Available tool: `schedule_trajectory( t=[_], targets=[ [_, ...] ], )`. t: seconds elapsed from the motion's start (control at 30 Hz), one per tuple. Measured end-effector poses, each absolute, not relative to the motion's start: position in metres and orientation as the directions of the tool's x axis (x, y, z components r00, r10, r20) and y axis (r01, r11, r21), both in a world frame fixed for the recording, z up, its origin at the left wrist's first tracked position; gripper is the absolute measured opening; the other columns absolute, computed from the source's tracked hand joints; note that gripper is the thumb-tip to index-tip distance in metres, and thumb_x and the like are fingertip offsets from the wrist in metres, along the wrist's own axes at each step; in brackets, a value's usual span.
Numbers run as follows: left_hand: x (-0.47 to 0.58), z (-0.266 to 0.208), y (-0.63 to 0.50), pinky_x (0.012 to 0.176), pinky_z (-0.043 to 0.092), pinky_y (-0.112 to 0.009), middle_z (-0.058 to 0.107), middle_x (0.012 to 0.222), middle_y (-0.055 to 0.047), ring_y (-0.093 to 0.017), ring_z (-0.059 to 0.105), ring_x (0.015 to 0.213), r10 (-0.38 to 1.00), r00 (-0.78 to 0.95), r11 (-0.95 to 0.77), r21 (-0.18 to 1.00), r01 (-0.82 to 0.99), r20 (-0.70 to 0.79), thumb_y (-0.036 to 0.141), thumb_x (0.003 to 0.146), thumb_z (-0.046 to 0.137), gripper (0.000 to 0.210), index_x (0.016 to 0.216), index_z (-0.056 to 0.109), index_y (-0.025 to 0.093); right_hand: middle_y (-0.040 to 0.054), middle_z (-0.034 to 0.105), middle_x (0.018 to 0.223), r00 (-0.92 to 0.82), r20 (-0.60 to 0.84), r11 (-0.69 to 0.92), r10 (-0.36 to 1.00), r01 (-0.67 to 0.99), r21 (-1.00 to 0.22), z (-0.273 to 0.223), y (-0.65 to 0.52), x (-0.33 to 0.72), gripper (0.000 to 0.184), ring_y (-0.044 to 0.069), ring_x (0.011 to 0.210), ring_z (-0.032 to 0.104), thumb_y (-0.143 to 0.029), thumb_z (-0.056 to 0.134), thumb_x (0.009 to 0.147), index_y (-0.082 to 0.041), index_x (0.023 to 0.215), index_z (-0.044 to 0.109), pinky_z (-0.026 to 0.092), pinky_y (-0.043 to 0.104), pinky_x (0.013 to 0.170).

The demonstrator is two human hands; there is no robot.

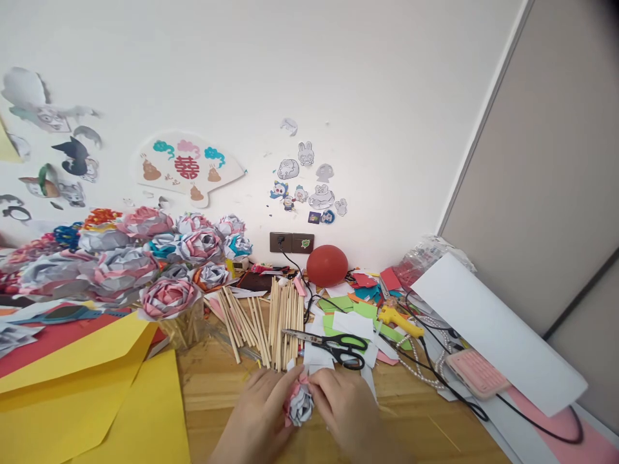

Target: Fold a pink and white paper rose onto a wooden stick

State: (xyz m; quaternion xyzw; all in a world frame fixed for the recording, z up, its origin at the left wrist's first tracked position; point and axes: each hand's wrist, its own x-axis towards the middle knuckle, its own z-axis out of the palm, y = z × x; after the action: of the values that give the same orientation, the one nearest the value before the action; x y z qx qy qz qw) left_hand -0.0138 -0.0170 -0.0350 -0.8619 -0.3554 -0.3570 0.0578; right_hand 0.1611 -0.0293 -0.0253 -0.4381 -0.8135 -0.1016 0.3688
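Low in the middle of the head view, a small paper flower [300,406] with pale grey-white and pink petals sits between my two hands just above the wooden table. My left hand [264,403] is closed around its left side, thumb along the top. From the right, my right hand [341,403] pinches the flower's upper right petals between thumb and fingers. The undersides of both hands are hidden. Just beyond them lie black-handled scissors [333,345], blades pointing left, and a row of thin wooden sticks [285,316].
Finished paper flowers [126,270] crowd the left back. Yellow paper sheets [145,412] cover the left front. Toward the right lie coloured scraps [355,316], a yellow glue gun [401,320] with its black cord, a pink keypad-like device [478,372] and a white sheet [503,335]. A red balloon [327,265] rests by the wall.
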Motion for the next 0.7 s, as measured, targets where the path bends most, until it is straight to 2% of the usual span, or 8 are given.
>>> schedule_trajectory(
  t=[0.2,0.43,0.7],
  targets=[
    [-0.0143,-0.0363,-0.0143,0.062,0.049,-0.031,0.067,0.080,-0.005,-0.020,0.062,0.068,0.538,0.467,-0.756,0.157,0.635,0.702,0.012,0.071,0.055,0.030,0.099,0.049,0.019,-0.0015,0.061,0.056,-0.288,0.689,0.539,0.665,0.824,-0.175,-0.0264,-0.0270,0.1614,0.046,0.013,0.049,0.057,-0.039,0.017,0.096,-0.021,0.076,0.054,0.029,0.023,0.048],
    [-0.0128,-0.0292,-0.0147,0.057,0.047,-0.030,0.066,0.076,-0.006,-0.019,0.061,0.063,0.492,0.499,-0.779,0.105,0.618,0.713,0.009,0.070,0.051,0.029,0.097,0.050,0.018,-0.0010,0.060,0.056,-0.314,0.733,0.579,0.604,0.805,-0.132,-0.0251,-0.0253,0.1595,0.046,0.013,0.049,0.055,-0.034,0.019,0.097,-0.020,0.070,0.053,0.030,0.024,0.049],
    [-0.0137,-0.0282,-0.0152,0.060,0.046,-0.031,0.067,0.076,-0.006,-0.019,0.060,0.065,0.469,0.510,-0.772,0.055,0.633,0.721,0.009,0.073,0.047,0.027,0.098,0.050,0.018,-0.0003,0.059,0.057,-0.275,0.791,0.565,0.547,0.818,-0.106,-0.0197,-0.0307,0.1599,0.037,0.015,0.048,0.052,-0.031,0.022,0.096,-0.020,0.082,0.055,0.028,0.025,0.048]
  ],
)
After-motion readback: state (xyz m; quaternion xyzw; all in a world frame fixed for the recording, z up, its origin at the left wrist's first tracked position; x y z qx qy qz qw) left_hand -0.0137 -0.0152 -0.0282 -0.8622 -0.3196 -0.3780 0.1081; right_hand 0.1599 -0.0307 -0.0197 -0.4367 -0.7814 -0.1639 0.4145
